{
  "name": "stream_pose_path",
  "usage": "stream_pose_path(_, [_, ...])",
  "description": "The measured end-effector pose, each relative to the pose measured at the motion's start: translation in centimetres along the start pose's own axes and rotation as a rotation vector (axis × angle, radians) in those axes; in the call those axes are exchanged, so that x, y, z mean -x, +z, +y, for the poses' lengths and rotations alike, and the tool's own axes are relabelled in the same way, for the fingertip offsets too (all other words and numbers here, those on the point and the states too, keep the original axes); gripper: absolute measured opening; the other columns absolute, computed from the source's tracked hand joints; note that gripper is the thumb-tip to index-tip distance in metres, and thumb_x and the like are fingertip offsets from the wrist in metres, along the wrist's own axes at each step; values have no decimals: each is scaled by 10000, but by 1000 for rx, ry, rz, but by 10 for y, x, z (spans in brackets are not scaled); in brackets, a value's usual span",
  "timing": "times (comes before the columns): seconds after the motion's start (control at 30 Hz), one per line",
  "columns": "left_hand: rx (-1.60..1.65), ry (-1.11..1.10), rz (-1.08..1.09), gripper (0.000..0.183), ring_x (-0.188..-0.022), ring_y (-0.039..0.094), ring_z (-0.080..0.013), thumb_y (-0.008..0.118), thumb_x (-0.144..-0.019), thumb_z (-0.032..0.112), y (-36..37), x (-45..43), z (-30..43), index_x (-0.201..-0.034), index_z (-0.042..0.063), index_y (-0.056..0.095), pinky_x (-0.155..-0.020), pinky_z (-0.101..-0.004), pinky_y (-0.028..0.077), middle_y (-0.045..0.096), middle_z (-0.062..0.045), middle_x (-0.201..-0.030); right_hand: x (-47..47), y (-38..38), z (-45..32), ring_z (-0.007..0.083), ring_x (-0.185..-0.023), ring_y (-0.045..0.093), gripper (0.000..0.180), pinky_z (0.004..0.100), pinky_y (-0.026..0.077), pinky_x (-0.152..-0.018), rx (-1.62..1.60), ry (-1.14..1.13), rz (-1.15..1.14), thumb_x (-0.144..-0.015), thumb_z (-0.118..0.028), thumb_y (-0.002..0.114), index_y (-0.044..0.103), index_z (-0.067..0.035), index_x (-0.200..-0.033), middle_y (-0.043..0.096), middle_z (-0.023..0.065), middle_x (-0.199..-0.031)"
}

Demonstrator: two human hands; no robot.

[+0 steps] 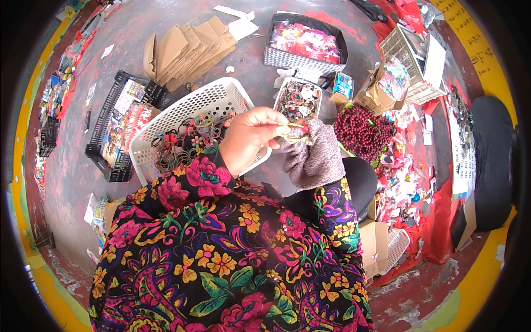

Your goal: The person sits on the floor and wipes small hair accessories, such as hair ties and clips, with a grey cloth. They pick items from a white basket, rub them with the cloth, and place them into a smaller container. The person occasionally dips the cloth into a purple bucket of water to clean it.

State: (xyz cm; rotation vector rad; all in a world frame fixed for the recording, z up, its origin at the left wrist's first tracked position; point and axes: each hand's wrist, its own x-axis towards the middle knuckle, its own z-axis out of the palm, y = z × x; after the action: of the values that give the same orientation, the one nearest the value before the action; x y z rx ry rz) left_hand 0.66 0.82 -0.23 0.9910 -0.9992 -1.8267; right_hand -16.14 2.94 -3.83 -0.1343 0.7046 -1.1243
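Note:
Between thumb and fingers, my left hand (pixel 251 137) pinches a thin yellow band (pixel 293 125), which looks like a hair tie. My right hand (pixel 302 122) meets it at the band's other end, close to a small red spot. A fuzzy grey-brown cuff or cover (pixel 317 155) hides most of that hand; only fingertips show. Below and beyond my left hand stands a white perforated plastic basket (pixel 195 99), holding many tangled hair ties (pixel 186 139), some with flower or bead ornaments. Just past my hands is a smaller white basket (pixel 318 103) of dark and coloured hair ties (pixel 296 98).
Flattened cardboard boxes (pixel 191 50) and a black plastic crate (pixel 112 166) lie to the left. Ahead is a fabric box (pixel 303 60) of bagged pink items. Dark red bead strands (pixel 363 133), an open carton (pixel 375 247) and a black stool (pixel 491 162) are at right.

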Motion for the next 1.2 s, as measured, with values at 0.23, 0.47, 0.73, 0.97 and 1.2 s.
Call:
stream_pose_path(0.23, [231, -48, -93, 106, -834, 588, -128, 520, -874, -5, -15, -6, 0, -958, 14, 583, -700, -243, 478, 605, -60, -913, -17, -22, 8, 108, -723, 590, 188, 205, 469, -538, 775, -415, -10, -906, -190, 471, 515, -63, -1037, 609, 43, -883])
stream_pose_path(0.47, [203, -160, -305, 73, -834, 582, -140, 524, -872, 1, -12, -4, -6, -924, 16, 573, -752, -262, 477, 592, -59, -888, -17, -30, 3, 162, -765, 604, 180, 264, 485, -668, 291, -300, -259, -826, -99, 543, 550, -33, -993, 605, 86, -865])
stream_pose_path(0.73, [81, -103, -371, 71, -720, 531, -100, 581, -831, 50, -14, -8, -17, -853, 50, 513, -629, -230, 416, 555, -24, -785, -6, -11, 7, 136, -704, 597, 255, 257, 464, -573, 578, -397, -10, -811, -84, 521, 540, -40, -1061, 598, 73, -828])
stream_pose_path(0.97, [-1172, 771, -284, 179, -564, 523, -209, 658, -775, 142, -1, 0, -10, -914, 82, 562, -552, -339, 426, 553, -68, -719, -6, -8, -10, 333, -864, 599, 261, 377, 473, -745, 1685, -926, -370, -684, -159, 607, 612, -41, -918, 609, 161, -1017])
stream_pose_path(1.2, [-1229, 407, -325, 127, -609, 578, -265, 629, -785, 151, -13, -2, -12, -881, 67, 630, -567, -361, 441, 610, -101, -723, -7, -15, -13, 321, -837, 610, 374, 361, 479, -757, 1781, -954, -356, -661, -145, 633, 597, -27, -1015, 628, 160, -971])
